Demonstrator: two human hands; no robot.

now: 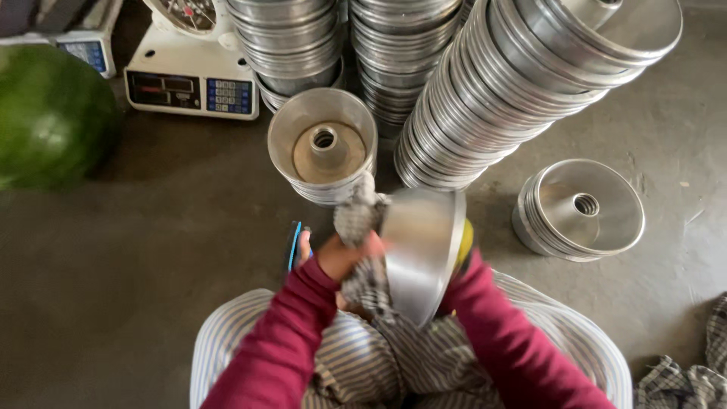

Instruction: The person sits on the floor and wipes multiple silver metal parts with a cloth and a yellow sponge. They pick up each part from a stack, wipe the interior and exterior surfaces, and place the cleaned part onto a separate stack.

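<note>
A shiny round metal pan (421, 246) stands on edge over my lap, blurred by motion. My left hand (344, 256) grips a checked cloth (362, 227) and presses it against the pan's inner face. My right hand (463, 244) is mostly hidden behind the pan's rim and holds it from the right; only a bit of yellow shows there. Both arms wear dark red sleeves.
An open ring-shaped pan stack (323, 144) stands just ahead. Tall stacks of metal pans (500, 83) lean behind it, and a short stack (579, 208) sits at the right. A white weighing scale (191, 76) and a green watermelon (49, 117) lie left. Another cloth (685, 379) lies bottom right.
</note>
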